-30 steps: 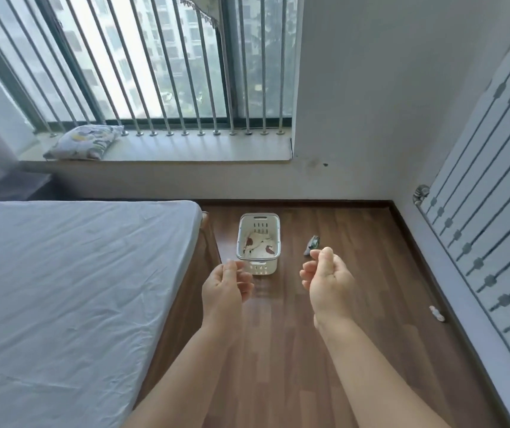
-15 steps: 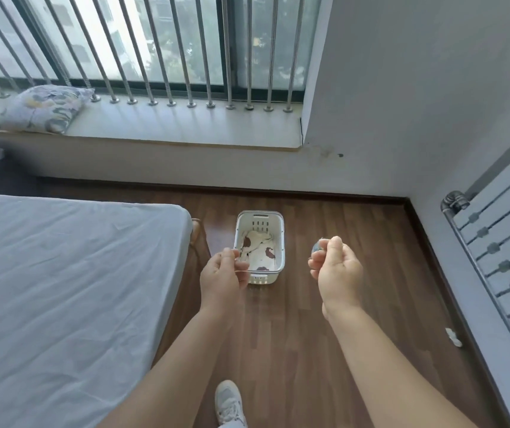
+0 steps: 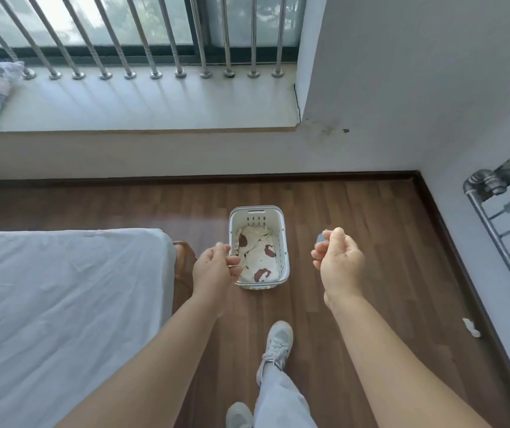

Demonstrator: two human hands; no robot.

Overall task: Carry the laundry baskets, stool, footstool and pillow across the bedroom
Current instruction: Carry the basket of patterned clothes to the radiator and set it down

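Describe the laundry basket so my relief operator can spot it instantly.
Start at the barred window ledge, then drop to the wooden floor past the bed's corner. The laundry basket stands there: small, white, slotted, holding cream cloth with brown patches.

The laundry basket (image 3: 282,242) is white moulded plastic, smooth, with slotted walls; soft matt cloth (image 3: 258,257) with brown blotches lies inside it. Under the basket the floor (image 3: 355,273) is dark wood-look plank with a slight sheen. Beyond it, the window bars (image 3: 155,44) are shiny metal, and left of it the bed sheet (image 3: 62,304) is creased matt cloth.
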